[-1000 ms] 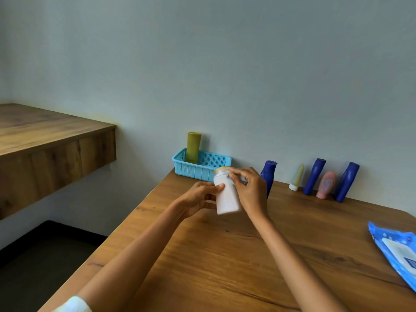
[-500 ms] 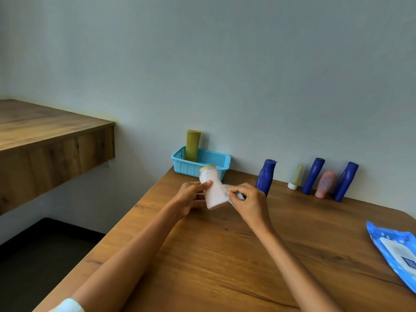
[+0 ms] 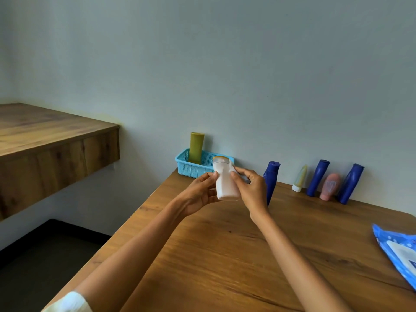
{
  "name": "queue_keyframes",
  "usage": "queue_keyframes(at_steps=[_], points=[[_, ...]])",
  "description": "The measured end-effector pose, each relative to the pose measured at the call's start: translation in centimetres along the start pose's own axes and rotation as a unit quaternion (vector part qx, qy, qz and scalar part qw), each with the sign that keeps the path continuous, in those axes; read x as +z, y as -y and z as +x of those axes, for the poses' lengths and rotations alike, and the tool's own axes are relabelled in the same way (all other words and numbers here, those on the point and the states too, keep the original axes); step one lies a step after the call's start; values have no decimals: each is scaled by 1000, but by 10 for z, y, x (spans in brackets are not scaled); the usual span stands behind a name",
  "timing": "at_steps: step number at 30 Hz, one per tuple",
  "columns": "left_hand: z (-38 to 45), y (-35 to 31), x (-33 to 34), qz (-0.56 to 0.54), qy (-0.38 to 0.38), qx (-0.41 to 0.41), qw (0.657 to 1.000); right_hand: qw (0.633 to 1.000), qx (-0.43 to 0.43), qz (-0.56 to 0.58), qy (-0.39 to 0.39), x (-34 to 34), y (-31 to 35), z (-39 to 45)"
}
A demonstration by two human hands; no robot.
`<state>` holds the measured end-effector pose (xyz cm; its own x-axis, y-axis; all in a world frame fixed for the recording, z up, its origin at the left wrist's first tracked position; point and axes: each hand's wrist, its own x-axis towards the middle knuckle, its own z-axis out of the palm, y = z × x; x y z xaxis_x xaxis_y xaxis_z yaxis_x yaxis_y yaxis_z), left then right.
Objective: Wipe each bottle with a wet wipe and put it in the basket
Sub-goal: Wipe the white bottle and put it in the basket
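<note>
A person wipes down a white bottle [image 3: 225,181] above a wooden table [image 3: 225,255], with a wooden shelf [image 3: 51,140] off beyond the left hand. The left hand [image 3: 200,192] curls its fingers and thumb round the bottle's left side and holds it clear of the table, its long axis close to upright and its yellow-rimmed cap tipped slightly away. The right hand [image 3: 252,188] closes on the bottle's right side and appears to press a wet wipe [image 3: 238,174] to it; only a pale edge of the wipe shows past the fingers. The blue basket [image 3: 191,168] stands against the wall just behind and a little left of the hands, with 1 olive bottle [image 3: 196,147] already upright inside. The basket lies nearer the left hand, so that hand is probably the better placed to carry the bottle forward and lower it base first beside the olive one. To the right of the right hand, 5 bottles wait along the wall: a blue bottle [image 3: 271,179] just behind the right wrist, then a small pale tube [image 3: 300,179], a second blue bottle [image 3: 317,177], a pink bottle [image 3: 329,186] and a third blue bottle [image 3: 351,183]. A blue wipes pack [image 3: 396,251] lies well right of both hands.
</note>
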<state>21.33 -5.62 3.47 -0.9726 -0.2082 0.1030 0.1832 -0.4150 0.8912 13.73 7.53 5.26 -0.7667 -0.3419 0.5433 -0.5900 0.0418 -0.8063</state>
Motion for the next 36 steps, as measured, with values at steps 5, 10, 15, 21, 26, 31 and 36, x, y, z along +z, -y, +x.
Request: queue_keyframes(at_steps=[5,10,15,21,26,31,36], points=[[5,5,2,-73,19,33,997,996,-87,-37,2,7,1,-18],[5,9,-7,-60,-3,34,998,983,-143,-106,46,1,-8,-27],[5,12,-2,-17,65,13,998,994,-85,-66,-25,3,3,-5],[4,2,-10,6,20,24,999,985,-151,-77,38,8,-4,-25],[0,12,-6,54,24,-12,998,987,-129,-90,-10,5,-5,-8],[3,8,-4,40,31,7,999,984,-149,-93,-18,13,8,-3],[6,1,-15,-15,-18,50,998,978,-184,-87,36,16,-2,-39]])
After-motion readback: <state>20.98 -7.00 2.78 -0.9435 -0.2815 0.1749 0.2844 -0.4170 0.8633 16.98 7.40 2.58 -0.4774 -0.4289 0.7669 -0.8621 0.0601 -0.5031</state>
